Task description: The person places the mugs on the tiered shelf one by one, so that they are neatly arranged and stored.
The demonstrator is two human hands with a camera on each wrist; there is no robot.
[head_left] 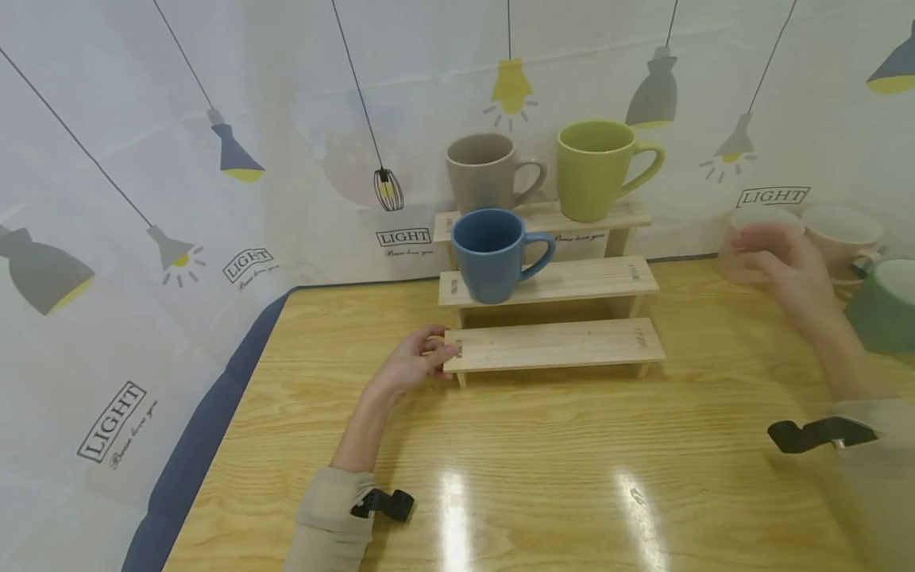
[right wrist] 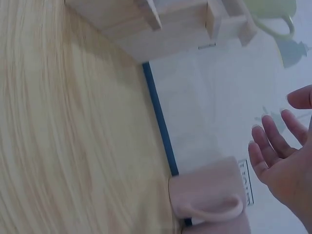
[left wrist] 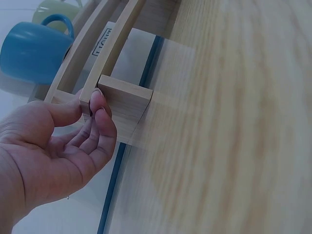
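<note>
A three-step wooden stand (head_left: 550,345) stands on the table against the curtain. My left hand (head_left: 415,359) pinches the left end of its lowest step between thumb and fingers, as the left wrist view (left wrist: 73,141) confirms. A blue mug (head_left: 493,258) sits at the left of the middle step. On the top step are a grey-brown mug (head_left: 482,171) and a yellow-green mug (head_left: 595,171). At the far right my right hand (head_left: 793,274), blurred, is by a pale pink mug (head_left: 739,258). In the right wrist view its fingers are spread, apart from the pink mug (right wrist: 207,187).
Beside the pale pink mug stand another pinkish mug (head_left: 843,238) and a green mug (head_left: 882,306), cut off by the frame's right edge. A white curtain (head_left: 307,159) printed with lamps hangs behind the wooden table (head_left: 529,461). Dark blue edging (head_left: 207,421) borders the table's left.
</note>
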